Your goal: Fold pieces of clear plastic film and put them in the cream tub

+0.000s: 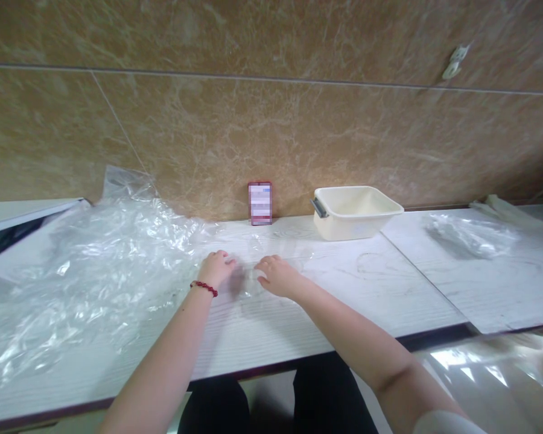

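Clear film [250,278] lies btwn L grip [217,269] & R grip [277,276], fingers bent; can't tell if either's holding it. Plastic pile [104,259] just L of L grip.

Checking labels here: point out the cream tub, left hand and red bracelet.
cream tub [345,227], head view, front wall.
left hand [215,269], head view, back of hand.
red bracelet [204,285], head view, middle beads.

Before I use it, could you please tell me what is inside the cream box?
Inside the cream box, the upper inner walls show; its near side hides at least part of the bottom, so anything there cannot be seen.
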Demonstrator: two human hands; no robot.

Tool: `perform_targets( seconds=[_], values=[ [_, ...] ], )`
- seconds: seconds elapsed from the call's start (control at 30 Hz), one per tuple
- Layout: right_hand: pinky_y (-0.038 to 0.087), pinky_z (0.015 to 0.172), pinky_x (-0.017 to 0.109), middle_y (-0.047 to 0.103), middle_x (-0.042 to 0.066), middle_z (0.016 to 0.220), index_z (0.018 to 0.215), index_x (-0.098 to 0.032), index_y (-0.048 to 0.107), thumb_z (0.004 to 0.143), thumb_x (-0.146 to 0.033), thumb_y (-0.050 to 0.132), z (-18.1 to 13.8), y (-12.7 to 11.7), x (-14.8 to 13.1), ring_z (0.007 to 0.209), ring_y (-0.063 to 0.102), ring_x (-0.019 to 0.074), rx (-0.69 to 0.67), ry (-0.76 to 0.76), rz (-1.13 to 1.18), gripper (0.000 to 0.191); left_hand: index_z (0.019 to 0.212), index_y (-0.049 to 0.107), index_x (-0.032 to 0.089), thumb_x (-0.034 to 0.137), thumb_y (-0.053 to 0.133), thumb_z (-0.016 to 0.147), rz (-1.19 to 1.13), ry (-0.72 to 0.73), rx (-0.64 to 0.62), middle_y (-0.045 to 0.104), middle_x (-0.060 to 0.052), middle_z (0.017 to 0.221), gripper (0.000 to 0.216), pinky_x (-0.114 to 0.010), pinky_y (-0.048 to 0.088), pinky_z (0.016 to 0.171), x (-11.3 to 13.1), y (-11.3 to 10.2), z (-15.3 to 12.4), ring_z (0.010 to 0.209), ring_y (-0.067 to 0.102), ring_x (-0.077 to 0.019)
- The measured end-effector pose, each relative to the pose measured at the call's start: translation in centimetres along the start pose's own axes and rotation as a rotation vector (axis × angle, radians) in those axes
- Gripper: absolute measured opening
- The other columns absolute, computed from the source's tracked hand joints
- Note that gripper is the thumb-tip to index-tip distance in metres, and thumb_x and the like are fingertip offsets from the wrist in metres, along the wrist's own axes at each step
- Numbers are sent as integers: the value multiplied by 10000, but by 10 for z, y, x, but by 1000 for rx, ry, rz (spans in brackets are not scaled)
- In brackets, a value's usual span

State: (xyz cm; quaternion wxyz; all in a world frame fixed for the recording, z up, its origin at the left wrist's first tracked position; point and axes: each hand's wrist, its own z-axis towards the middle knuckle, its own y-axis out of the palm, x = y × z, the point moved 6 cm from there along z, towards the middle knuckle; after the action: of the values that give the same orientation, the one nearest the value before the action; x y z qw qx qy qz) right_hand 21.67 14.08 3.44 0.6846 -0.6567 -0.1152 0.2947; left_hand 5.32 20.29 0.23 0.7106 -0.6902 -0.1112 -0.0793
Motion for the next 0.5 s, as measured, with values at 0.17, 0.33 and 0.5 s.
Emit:
perform_targets(
  seconds=[0.17,0.33,0.5],
  values=[
    [345,837,379,428,71,1179,1099,-236,495,766,-345,444,-16,6,-5,1066,369,230,-39,-19,17,354,852,598,158,394,436,696,59,25,15,580,-137,882,326,-320,390,753,-3,4,1,827,551,-235],
    [331,856,357,500,86,1081,1066,-186,521,744,-305,484,-11,8,3,1001,428,203,-1,-10,108,345,763,583,161,279,415,716,-52,88,31,606,-85,790,210,-284,400,707,8,-1,-2,767,557,-190],
    [353,832,300,545,71,985,1022,-156,513,708,-242,528,4,8,17,915,490,150,193,82,314,326,817,508,184,291,424,720,-367,111,19,602,-12,698,167,-226,412,586,22,-10,-13,630,561,-128]
  ],
)
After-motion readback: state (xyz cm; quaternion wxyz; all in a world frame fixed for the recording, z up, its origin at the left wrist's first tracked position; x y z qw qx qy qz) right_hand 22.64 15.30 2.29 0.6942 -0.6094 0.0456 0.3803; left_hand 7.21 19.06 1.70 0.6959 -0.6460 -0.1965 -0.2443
